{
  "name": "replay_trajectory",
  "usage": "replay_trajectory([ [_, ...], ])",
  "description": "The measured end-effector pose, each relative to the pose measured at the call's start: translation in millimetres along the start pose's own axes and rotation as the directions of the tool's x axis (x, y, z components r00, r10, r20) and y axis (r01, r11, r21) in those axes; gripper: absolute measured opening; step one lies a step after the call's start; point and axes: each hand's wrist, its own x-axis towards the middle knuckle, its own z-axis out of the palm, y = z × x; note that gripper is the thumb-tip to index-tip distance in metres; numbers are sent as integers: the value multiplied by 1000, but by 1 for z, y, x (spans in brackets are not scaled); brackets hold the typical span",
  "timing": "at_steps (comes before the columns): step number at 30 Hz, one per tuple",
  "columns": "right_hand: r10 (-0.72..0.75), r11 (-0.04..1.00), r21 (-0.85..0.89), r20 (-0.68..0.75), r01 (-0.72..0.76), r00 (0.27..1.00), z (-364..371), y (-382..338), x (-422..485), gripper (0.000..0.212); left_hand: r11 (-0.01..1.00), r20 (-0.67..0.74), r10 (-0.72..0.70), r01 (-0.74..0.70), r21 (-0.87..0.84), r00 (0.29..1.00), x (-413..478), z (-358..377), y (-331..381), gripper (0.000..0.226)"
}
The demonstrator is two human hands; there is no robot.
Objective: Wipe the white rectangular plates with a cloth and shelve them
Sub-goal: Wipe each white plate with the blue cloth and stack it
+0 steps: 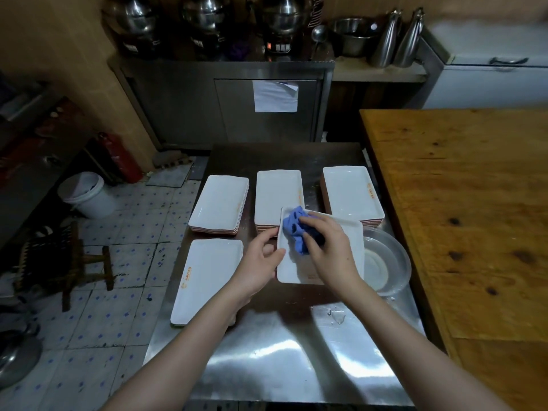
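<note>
head view: left hand (261,264) pinches the plate (292,269) by its rim, right hand (330,250) curls round the blue cloth (292,226). best sweep into the corners (water likely pools there).

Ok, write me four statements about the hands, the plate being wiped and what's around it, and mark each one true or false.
1. The right hand presses a blue cloth onto the held plate. True.
2. The left hand is empty. False: its fingers grip the held plate's left edge.
3. The clear basin sits to the left of the held plate. False: it sits to the plate's right.
4. The white bucket stands on the tiled floor. True.
</note>
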Motion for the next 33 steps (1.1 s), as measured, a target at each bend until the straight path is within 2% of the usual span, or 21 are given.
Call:
replay_trajectory([
  [4,-113,973,-194,70,125,991,2,9,-7,37,998,6,41,-41,45,999,-7,2,3,41],
  [6,-119,961,-243,71,133,990,-2,19,-10,37,997,18,60,-61,43,998,-11,-1,5,37],
  [12,17,966,-257,-39,-27,999,-26,51,-15,33,995,14,83,-84,51,996,-17,-11,8,35],
  [16,62,958,-273,-78,-82,995,-28,52,-16,33,996,-3,65,-64,59,998,-18,-13,9,39],
  [18,4,963,-268,-77,-25,997,-23,40,-13,31,997,-11,54,-53,52,998,-17,-12,8,33],
  [20,-122,963,-244,-32,111,992,-14,21,-9,31,998,-8,40,-39,44,999,-17,-9,7,35],
  [23,-191,956,-220,36,194,981,-1,-4,-3,34,994,12,59,-60,90,998,-19,-1,9,39],
  [28,-182,935,-281,138,215,974,0,-5,5,36,993,17,56,-58,100,998,-21,4,16,45],
  [33,-145,897,-402,124,184,982,-6,12,-1,42,994,32,65,-68,91,997,-21,3,15,44],
])
